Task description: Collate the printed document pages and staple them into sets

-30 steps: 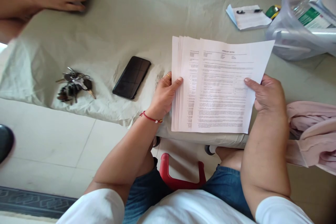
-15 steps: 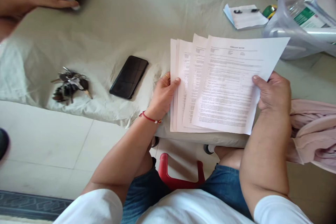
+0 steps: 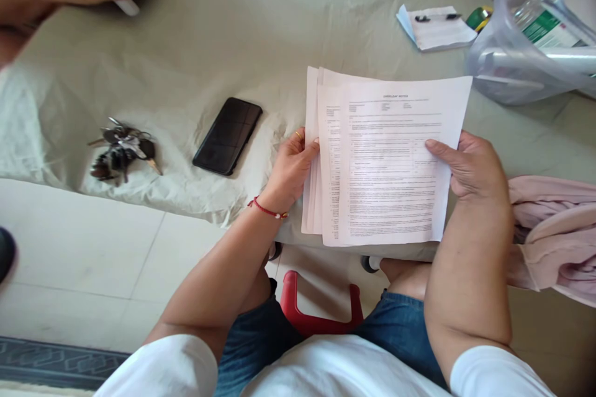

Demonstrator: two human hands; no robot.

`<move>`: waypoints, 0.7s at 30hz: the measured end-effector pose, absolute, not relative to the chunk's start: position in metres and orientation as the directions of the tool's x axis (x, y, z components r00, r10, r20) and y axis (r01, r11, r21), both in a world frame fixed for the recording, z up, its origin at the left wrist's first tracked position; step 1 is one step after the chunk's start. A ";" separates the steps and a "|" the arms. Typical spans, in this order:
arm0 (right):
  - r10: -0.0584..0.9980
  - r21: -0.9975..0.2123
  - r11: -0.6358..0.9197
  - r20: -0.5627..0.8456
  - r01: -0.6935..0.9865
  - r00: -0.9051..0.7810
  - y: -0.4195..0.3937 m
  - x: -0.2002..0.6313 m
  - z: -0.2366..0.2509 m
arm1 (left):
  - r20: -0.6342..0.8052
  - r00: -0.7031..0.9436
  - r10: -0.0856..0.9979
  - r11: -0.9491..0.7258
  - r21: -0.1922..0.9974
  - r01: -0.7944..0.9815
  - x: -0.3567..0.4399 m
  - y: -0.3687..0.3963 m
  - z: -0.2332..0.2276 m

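Fanned sheets have squared back w/ top page slid left; left hand (image 3: 291,167) & right hand (image 3: 470,164) each pinch printed papers (image 3: 386,167) at side edges over tabletop (image 3: 209,43) edge: thin, floppy, slippery, so best held at both edges.

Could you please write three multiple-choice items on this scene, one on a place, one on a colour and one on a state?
1. Where does the black phone lie?
A. left of the sheets
B. on the sheets
C. in the plastic bag

2. What colour is the wrist band on the left hand?
A. blue
B. red
C. green

3. How are the printed sheets held?
A. by both hands
B. by the right hand alone
C. by no hand

Answers: 1 A, it rests on the table cloth between the keys and the sheets; 2 B, a red cord circles the wrist; 3 A, a hand grips each side edge.
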State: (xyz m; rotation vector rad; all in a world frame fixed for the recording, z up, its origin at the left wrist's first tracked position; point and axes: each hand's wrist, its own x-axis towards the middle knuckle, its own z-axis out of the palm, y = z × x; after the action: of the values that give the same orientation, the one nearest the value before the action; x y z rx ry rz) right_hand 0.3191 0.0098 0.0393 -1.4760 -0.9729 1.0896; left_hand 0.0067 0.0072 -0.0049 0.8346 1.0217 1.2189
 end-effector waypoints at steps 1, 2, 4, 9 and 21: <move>0.953 -0.984 -0.173 -0.156 0.046 0.260 0.010 0.318 0.039 | -0.167 0.044 0.985 0.172 0.925 -0.340 0.007 0.007 -0.004; 0.952 -0.981 -0.186 -0.165 0.058 0.257 0.010 0.318 0.038 | -0.166 0.045 0.985 0.172 0.925 -0.340 0.007 0.007 -0.003; 0.952 -0.978 -0.194 -0.167 0.083 0.258 0.010 0.317 0.036 | -0.170 0.042 0.985 0.174 0.925 -0.338 0.008 0.006 -0.002; 0.945 -0.985 -0.146 -0.109 0.096 0.309 0.013 0.318 0.032 | -0.166 0.048 0.985 0.172 0.929 -0.327 0.007 0.006 -0.001; 0.904 -0.984 -0.057 0.022 0.171 0.428 0.021 0.328 0.015 | -0.153 0.088 0.984 0.173 0.932 -0.319 0.005 0.008 -0.011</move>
State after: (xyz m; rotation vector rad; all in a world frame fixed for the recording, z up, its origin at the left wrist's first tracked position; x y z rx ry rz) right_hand 0.3276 0.0212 0.0146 -1.5294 -0.9881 0.7957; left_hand 0.0049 0.0078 -0.0106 0.8763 0.9955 1.1831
